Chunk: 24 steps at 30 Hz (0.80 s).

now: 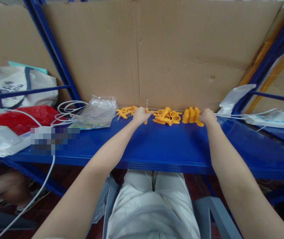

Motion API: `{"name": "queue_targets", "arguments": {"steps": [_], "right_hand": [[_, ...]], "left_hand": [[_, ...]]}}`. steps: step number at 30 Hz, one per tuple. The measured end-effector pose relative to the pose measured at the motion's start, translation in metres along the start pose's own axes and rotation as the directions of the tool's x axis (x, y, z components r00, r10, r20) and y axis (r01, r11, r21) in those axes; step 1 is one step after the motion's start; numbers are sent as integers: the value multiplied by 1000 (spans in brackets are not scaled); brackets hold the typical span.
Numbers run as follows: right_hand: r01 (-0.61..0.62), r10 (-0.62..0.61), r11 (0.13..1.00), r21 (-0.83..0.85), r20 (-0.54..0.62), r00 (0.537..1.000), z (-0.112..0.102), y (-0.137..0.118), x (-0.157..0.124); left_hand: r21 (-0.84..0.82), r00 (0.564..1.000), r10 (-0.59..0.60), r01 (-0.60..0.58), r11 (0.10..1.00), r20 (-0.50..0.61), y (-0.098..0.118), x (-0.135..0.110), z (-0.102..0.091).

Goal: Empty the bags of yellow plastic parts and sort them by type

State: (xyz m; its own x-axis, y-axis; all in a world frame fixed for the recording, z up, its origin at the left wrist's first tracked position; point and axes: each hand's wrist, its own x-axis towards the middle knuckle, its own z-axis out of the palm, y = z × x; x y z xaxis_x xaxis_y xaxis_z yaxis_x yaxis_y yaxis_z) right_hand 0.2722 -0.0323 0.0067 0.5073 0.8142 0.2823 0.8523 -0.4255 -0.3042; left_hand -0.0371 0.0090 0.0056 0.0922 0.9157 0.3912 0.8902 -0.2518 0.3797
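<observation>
My left hand (141, 116) is closed around a yellow-handled corkscrew (147, 103), whose thin metal spiral points up above the fingers. Left of that hand lies a loose pile of yellow corkscrews (125, 112), some with their spirals showing. Between my hands is a heap of yellow plastic parts (167, 117), several of them hollow and cup-shaped. Further right, yellow plastic sleeves (189, 115) stand upright in a tight group. At this group's right edge, my right hand (207, 117) has its fingers closed on a yellow plastic sleeve (200, 123), partly hidden by the hand.
A blue shelf table (157, 146) runs across in front of a cardboard wall (177, 49). At left are a clear plastic bag (99, 111), white cables, a red bag (30, 118) and a power strip (15, 144). Another power strip (273, 121) lies right. Another person's leg shows lower left.
</observation>
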Motion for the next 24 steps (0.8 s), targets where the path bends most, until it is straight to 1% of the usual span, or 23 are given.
{"name": "queue_targets", "arguments": {"steps": [6, 9, 11, 14, 18, 21, 24], "right_hand": [[-33, 35, 999, 43, -51, 998, -2, -3, -3], [-58, 64, 996, 68, -93, 994, -5, -7, -6], [-56, 68, 994, 93, -123, 990, -7, -10, -8], [-15, 42, 989, 145, -185, 982, -9, -14, -10], [85, -31, 977, 194, -264, 964, -11, -19, -14], [129, -75, 975, 181, -274, 959, -11, -26, -19], [168, -129, 975, 146, -245, 961, -9, -35, -26]], "left_hand": [[-155, 999, -32, 35, 987, 23, -1, 2, 1], [-197, 999, -42, 48, 979, 32, 0, 1, 1], [-196, 998, -46, 52, 979, 36, 0, 1, 1], [-116, 999, -36, 38, 993, 18, 0, 0, 2], [-30, 1000, -3, 3, 1000, 8, 0, -1, 2], [-33, 1000, 25, -24, 999, 3, -2, 0, -1], [-85, 999, 26, -29, 996, -35, -4, 2, -5]]}}
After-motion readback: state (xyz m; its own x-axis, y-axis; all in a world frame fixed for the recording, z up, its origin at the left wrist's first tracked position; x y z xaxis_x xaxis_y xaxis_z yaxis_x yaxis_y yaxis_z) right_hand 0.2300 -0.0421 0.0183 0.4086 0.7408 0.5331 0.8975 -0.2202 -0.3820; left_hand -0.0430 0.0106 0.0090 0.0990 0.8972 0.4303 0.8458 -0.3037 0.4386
